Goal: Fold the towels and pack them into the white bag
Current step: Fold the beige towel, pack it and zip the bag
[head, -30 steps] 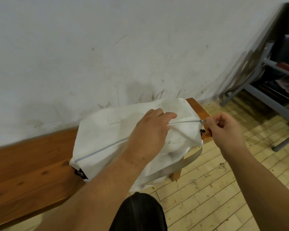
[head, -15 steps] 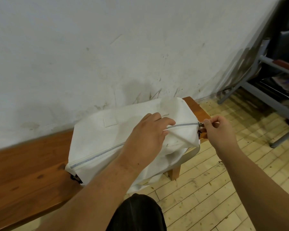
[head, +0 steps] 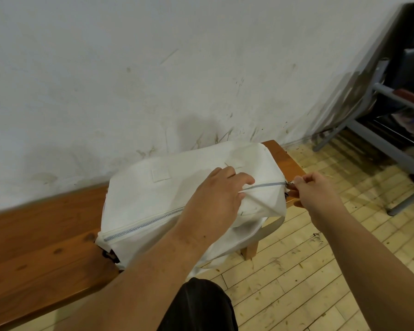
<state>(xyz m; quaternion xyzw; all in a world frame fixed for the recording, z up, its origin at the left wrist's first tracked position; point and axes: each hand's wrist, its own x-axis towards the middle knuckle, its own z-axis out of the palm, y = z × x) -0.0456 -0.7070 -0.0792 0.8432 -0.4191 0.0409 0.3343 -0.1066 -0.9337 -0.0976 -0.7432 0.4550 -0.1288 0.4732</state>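
Note:
The white bag [head: 153,197] lies on the right end of a wooden bench [head: 41,240], its grey zipper [head: 144,226] running closed along the top from lower left to upper right. My left hand [head: 216,199] presses down on the bag's top near the right end, fingers pinching the fabric by the zipper line. My right hand [head: 317,191] pinches the zipper pull [head: 289,183] at the bag's right end. No towels are visible; the bag looks filled. A white strap [head: 270,229] hangs off the bench's front.
A scuffed white wall [head: 153,80] stands right behind the bench. Pale wooden floor [head: 320,271] spreads to the right. A grey metal frame [head: 373,139] with dark objects stands at the far right. My dark-clothed knee [head: 201,304] is at the bottom.
The zipper pull stays at the bag's right end with my right hand on it. My left hand keeps its pinch on the fabric. The view has shifted slightly.

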